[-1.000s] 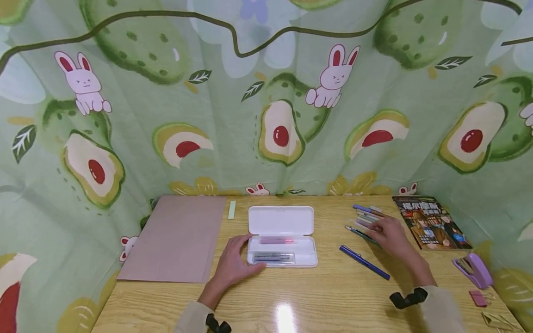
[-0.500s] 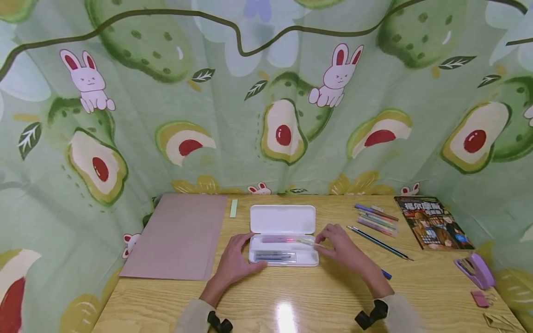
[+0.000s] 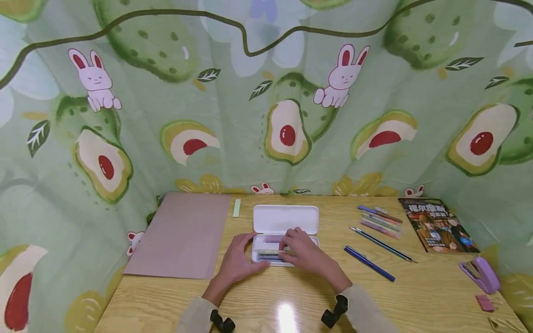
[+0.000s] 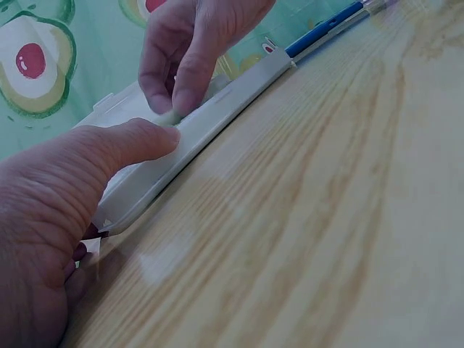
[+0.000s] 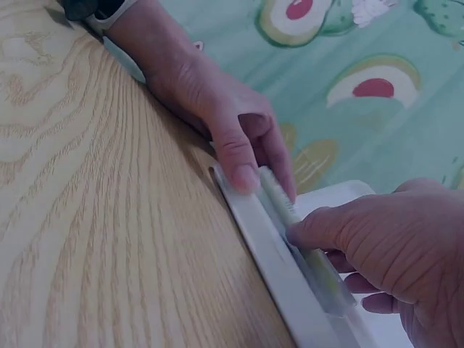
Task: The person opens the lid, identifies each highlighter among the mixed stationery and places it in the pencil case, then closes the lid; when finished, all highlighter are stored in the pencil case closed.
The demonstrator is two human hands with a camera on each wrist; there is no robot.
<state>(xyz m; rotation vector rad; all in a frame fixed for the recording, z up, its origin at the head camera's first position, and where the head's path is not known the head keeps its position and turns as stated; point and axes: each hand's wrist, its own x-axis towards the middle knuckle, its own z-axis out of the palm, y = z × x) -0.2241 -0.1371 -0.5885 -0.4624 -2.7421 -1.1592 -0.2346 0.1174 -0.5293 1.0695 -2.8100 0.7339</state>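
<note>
- Nearest me, along the bottom of the frame, the desk [image 3: 416, 305] is bare pale wood between two sleeves.
- Just beyond, left of the lower middle, the left hand [image 3: 238, 262] spans the left end of the open pencil case [image 3: 285, 219], thumb along its front edge and fingers at the far corner: a steadying hold, I'd judge.
- The right hand [image 3: 306, 253] reaches in over the case from the lower right, thumb and fingers narrowed on the pale green pen [image 3: 268, 252].
- That pen is what matters most here: it lies left to right, its long axis in line with the case's long side, over the front part of the tray. Its left end points toward the left hand; its right part is under the right fingers, so the right hand is the nearer. Whether it touches what lies beneath, I can't tell.
- Behind it, in the rear of the tray, a pinkish pen [image 3: 272, 239] runs the same way, partly hidden by the right hand.
- To the right of the frame's middle, well apart from the case, a blue pen [image 3: 369, 263] and then a pencil [image 3: 383, 244] slant down rightward.
- Farther back, a group of coloured pens [image 3: 380, 223] lies near the book [image 3: 437, 225].
</note>
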